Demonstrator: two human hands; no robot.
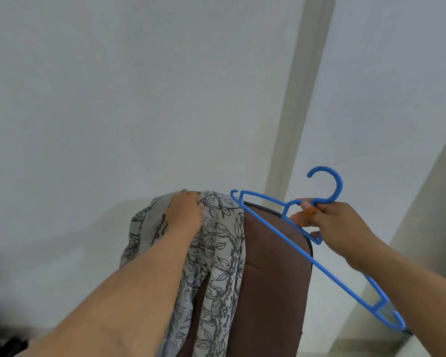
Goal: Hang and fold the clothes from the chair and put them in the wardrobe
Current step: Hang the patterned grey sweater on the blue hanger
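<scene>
My right hand [331, 222] pinches the blue plastic hanger [289, 237] below its upward hook, long axis slanting down-right. My left hand [186, 212] grips the leaf-patterned grey cloth [222, 248] draped over the brown chair back [271, 266].

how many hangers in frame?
1. A blue hanger, held near its hook by the right hand, beside the chair back. Others may lie out of view.

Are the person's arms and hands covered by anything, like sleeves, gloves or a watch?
No. Both forearms are bare as far as the picture shows, with no sleeve edge in view. The left hand and right hand wear no gloves, and no watch, bracelet or ring is visible.
</scene>
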